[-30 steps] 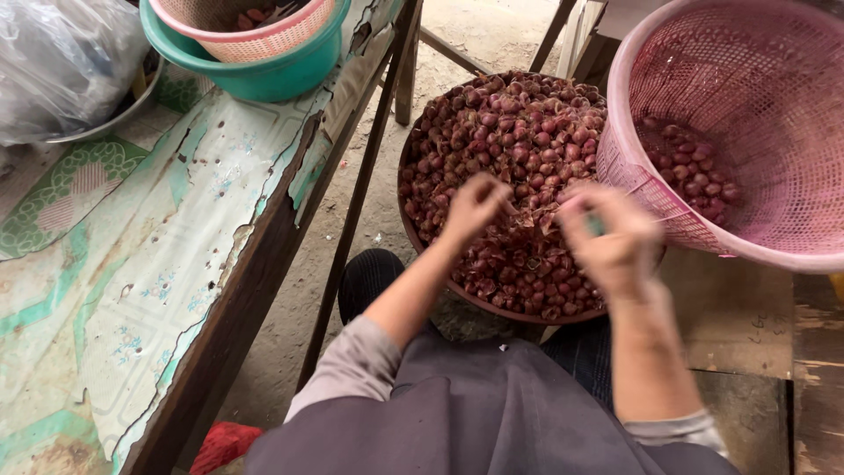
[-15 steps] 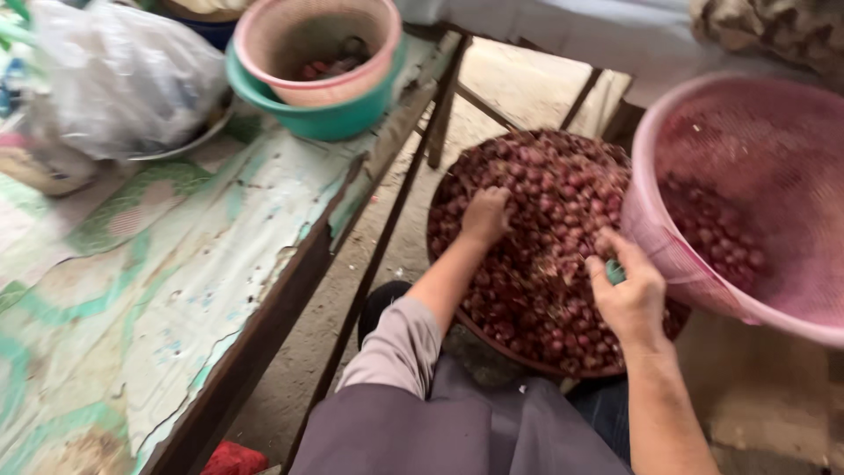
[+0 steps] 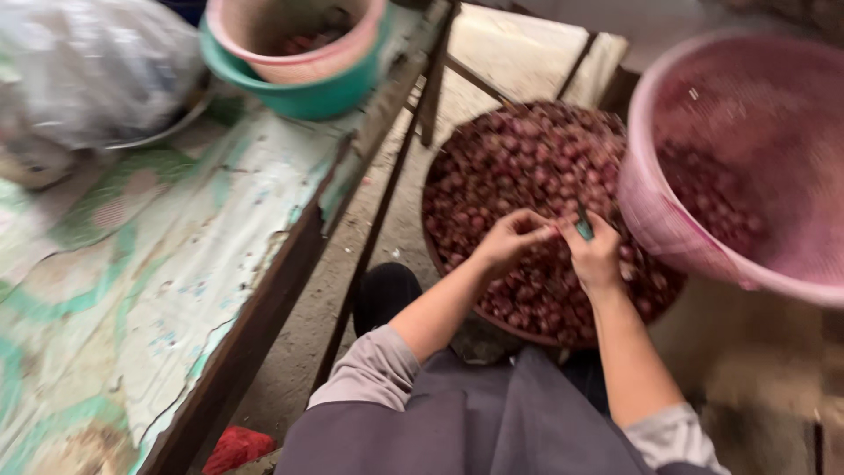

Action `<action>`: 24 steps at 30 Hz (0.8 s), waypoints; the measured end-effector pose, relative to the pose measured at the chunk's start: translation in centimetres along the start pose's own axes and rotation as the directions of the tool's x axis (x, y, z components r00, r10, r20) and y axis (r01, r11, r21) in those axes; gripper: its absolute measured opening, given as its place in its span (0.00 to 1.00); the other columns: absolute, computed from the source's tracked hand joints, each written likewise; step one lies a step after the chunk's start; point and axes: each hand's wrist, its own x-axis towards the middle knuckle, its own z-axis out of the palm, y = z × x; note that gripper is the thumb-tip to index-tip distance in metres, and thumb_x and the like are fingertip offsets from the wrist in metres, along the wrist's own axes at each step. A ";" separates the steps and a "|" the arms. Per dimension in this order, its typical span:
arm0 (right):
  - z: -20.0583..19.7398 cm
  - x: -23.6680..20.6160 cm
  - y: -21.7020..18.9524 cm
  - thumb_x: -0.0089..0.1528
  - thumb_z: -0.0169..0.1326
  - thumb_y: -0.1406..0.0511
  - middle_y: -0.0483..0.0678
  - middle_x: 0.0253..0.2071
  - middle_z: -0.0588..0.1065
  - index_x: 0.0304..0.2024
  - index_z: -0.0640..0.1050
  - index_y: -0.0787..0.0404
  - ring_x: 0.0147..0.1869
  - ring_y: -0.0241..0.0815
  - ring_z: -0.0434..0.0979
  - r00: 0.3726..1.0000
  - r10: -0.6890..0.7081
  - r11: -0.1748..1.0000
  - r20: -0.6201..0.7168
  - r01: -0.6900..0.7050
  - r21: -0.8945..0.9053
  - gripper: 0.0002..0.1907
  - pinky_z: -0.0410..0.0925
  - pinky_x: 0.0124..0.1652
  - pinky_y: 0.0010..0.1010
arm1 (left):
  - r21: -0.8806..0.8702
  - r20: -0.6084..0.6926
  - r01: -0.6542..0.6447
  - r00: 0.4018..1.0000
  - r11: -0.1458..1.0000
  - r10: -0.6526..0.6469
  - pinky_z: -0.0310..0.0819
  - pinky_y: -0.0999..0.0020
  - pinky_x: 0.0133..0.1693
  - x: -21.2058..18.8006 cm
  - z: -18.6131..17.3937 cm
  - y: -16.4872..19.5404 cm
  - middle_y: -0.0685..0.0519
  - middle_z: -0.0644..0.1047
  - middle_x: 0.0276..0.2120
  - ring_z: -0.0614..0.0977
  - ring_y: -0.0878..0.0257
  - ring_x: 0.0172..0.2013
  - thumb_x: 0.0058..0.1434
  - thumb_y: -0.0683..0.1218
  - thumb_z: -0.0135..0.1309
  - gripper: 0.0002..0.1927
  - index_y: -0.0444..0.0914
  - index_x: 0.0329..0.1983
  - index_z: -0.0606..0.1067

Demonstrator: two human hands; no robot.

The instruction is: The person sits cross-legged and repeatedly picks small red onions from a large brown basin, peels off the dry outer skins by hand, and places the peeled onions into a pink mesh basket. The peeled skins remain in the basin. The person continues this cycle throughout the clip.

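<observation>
Both hands have come together over the round tray of shallots (image 3: 527,167) — left hand (image 3: 508,236) pinches one shallot, right hand (image 3: 594,255) at its 3 o'clock grips a teal-handled knife (image 3: 583,225).

Heaped small red shallots (image 3: 536,176) filling a round basin (image 3: 457,264), centre floor, beside a pink basket, rightward.

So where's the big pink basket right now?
In the head view the pink basket is on the right, tilted beside the round tray of shallots, close to the right hand.
</observation>
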 end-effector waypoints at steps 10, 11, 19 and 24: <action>-0.9 -0.2 -0.4 0.65 0.61 0.66 0.42 0.30 0.76 0.44 0.80 0.67 0.26 0.29 0.70 0.957 0.264 0.952 0.116 -0.278 0.127 0.09 0.62 0.25 0.19 | 0.173 0.025 -0.017 1.000 0.985 0.013 0.79 0.63 0.49 -1.7 1.2 1.8 0.46 0.79 0.48 0.81 0.61 0.48 0.59 0.43 0.66 0.32 0.38 0.64 0.65; -0.7 -0.1 -0.4 0.65 0.60 0.67 0.42 0.31 0.77 0.43 0.79 0.68 0.26 0.29 0.72 0.955 0.281 0.930 0.095 -0.295 0.219 0.09 0.64 0.26 0.19 | 0.154 0.057 -0.023 0.998 0.988 0.014 0.79 0.62 0.49 -1.8 1.3 1.8 0.46 0.79 0.48 0.81 0.60 0.48 0.59 0.42 0.65 0.32 0.38 0.64 0.65; -1.7 -1.0 -0.9 0.69 0.46 0.57 0.44 0.34 0.75 0.64 0.71 0.59 0.35 0.32 0.75 0.968 0.237 0.971 0.081 -0.233 -0.055 0.23 0.70 0.31 0.25 | -0.259 -0.074 0.005 0.997 0.966 -0.025 0.78 0.69 0.47 -1.8 0.5 0.3 0.48 0.81 0.49 0.82 0.64 0.47 0.66 0.42 0.63 0.18 0.32 0.56 0.74; -0.4 -3.6 -1.1 0.69 0.45 0.58 0.47 0.34 0.76 0.66 0.71 0.54 0.37 0.39 0.75 0.981 0.148 0.955 0.129 -0.107 -0.278 0.23 0.72 0.36 0.35 | -0.355 -0.139 0.019 0.988 0.935 -0.073 0.81 0.71 0.43 -1.6 0.7 0.0 0.50 0.81 0.44 0.83 0.65 0.41 0.65 0.42 0.62 0.15 0.34 0.52 0.74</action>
